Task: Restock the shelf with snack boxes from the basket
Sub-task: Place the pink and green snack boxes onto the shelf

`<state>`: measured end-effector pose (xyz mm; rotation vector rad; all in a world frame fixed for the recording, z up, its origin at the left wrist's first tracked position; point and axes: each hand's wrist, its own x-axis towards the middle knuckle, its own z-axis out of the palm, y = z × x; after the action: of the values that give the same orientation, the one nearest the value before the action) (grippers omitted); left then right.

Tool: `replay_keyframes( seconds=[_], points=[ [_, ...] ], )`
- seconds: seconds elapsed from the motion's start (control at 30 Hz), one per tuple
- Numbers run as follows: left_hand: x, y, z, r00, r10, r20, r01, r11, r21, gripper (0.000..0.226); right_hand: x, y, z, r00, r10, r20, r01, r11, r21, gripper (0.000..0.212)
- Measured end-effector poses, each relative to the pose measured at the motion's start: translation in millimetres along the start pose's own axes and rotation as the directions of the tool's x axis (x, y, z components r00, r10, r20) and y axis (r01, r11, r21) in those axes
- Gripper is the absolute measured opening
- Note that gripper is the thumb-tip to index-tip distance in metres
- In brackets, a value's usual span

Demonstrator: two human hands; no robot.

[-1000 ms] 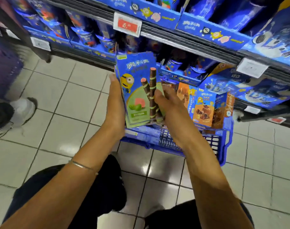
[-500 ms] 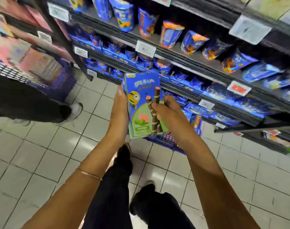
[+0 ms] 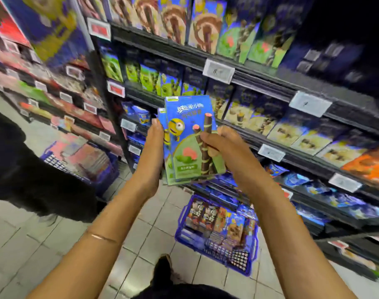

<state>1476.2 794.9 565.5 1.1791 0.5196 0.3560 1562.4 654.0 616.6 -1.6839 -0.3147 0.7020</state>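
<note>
Risen from the basket point(image 3: 181, 221) to shelf point(image 3: 259, 83) height, the snack boxes point(image 3: 189, 143) sit gripped edgewise by fingers point(image 3: 208, 139) of left hand point(image 3: 151, 156) and right hand point(image 3: 226, 152), next probably needing a matching slot.

Dim, blocky and motion-blurred, with wide-angle bending at the edges and a dark upper-right corner.
</note>
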Motion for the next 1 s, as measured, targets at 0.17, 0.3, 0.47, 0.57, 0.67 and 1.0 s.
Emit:
replay_keyframes(
  seconds=[0.17,0.3,0.47,0.57,0.67,1.0],
  points=[
    [29.4,79.3,-15.5,0.985,0.148,0.084,-0.151,0.988,0.030,0.073,20.4,-67.7,24.2,0.984,-0.176,0.017,0.175,0.984,0.014,0.048],
    [54.8,131.5,-24.1,0.934,0.304,0.189,-0.307,0.952,-0.013,0.061,35.6,-114.7,36.5,0.958,-0.283,0.045,0.284,0.959,-0.017,0.067],
    [86.1,186.0,-15.6,0.904,0.371,0.213,-0.356,0.929,-0.107,0.068,55.6,-169.7,35.9,0.907,-0.421,0.033,0.422,0.903,-0.076,0.064],
    [105.1,217.9,-4.6,0.872,0.446,0.201,-0.434,0.895,-0.102,0.073,65.1,-201.9,29.8,0.880,-0.475,0.031,0.475,0.873,-0.108,0.062],
    [134.1,248.2,7.3,0.845,0.465,0.264,-0.453,0.885,-0.111,0.067,77.0,-229.2,21.8,0.838,-0.546,-0.003,0.542,0.833,-0.107,0.059],
    [205.1,304.2,40.5,0.804,0.485,0.343,-0.488,0.869,-0.083,0.066,123.3,-274.4,-3.3,0.776,-0.621,-0.111,0.624,0.781,-0.008,0.055]
  ],
)
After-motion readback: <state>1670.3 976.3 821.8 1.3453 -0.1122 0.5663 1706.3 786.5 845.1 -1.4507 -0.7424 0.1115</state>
